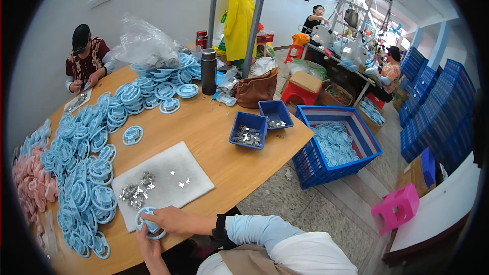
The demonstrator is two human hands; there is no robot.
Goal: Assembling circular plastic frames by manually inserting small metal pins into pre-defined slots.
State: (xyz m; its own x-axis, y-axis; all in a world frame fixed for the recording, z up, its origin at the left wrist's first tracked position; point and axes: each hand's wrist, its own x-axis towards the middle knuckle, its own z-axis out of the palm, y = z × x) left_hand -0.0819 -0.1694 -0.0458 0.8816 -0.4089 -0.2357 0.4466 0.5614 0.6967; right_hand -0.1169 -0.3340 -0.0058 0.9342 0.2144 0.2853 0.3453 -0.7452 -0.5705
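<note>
Near the table's front edge, my left hand [148, 247] grips a light blue plastic ring-shaped piece [159, 235] from below. My right hand [170, 219] closes over the same piece from the right, fingers pressed on its middle. What lies under those fingers is hidden. Just beyond the hands is a white board [173, 168] bearing a heap of small silver metal clips [133, 195] and a few loose ones [184, 183]. To the left spreads a large pile of matching light blue ring pieces [84, 193].
Two blue bins [248, 130] with metal clips stand at the table's right, by a brown bag [256, 89] and a dark thermos [208, 71]. A blue crate [331, 165] of blue pieces sits on the floor. Pink pieces [33, 178] lie far left. A co-worker [86, 61] sits across.
</note>
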